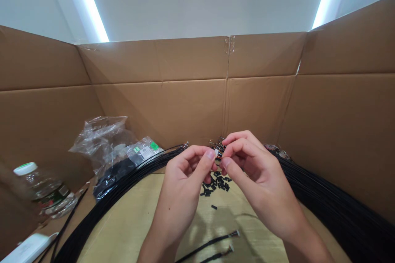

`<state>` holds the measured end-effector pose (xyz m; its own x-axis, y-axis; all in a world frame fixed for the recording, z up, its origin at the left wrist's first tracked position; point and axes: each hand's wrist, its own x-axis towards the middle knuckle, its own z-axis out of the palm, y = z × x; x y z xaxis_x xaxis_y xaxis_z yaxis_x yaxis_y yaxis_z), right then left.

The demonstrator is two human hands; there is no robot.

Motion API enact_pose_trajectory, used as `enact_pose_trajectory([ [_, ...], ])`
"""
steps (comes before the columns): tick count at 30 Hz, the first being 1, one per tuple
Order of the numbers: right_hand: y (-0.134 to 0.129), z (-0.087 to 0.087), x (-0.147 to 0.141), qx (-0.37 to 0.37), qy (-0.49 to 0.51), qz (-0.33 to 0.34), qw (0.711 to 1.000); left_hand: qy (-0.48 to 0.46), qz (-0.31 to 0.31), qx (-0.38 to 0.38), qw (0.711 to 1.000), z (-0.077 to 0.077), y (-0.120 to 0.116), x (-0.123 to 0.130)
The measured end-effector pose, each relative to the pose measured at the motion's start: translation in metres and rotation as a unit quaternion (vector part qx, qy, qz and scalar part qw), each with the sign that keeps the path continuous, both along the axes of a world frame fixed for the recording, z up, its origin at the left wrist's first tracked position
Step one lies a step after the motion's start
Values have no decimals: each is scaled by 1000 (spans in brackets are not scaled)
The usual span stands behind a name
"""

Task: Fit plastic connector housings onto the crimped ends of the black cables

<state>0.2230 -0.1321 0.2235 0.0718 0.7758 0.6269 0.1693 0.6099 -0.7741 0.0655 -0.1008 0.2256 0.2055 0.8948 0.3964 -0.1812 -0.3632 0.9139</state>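
Observation:
My left hand (188,176) pinches a small white connector (216,153) between thumb and index finger, near the middle of the head view. Just to its right, my right hand (256,168) has its thumb and index finger close together by thin wires at the connector; its exact hold is too small to make out. Below and behind the fingers, several short black pieces (220,181) lie scattered on the yellowish board (135,213). Nearer the front, two black cables (212,241) with white end connectors rest on the board.
Long black cable bundles curve along the left (101,209) and right (333,201). At the left are a plastic bottle (46,193), clear plastic bags (108,144) and a white device (31,248). Cardboard walls (160,102) stand around the work surface.

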Motion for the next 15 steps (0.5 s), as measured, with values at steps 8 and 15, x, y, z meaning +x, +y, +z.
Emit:
enact_pose_trajectory([
  [8, 0, 1, 0, 6, 1, -3, 1000, -13, -1, 2, 1000, -1, 0, 1],
  [15, -1, 0, 1, 6, -7, 1, 1000, -11, 4, 4, 1000, -2, -1, 0],
])
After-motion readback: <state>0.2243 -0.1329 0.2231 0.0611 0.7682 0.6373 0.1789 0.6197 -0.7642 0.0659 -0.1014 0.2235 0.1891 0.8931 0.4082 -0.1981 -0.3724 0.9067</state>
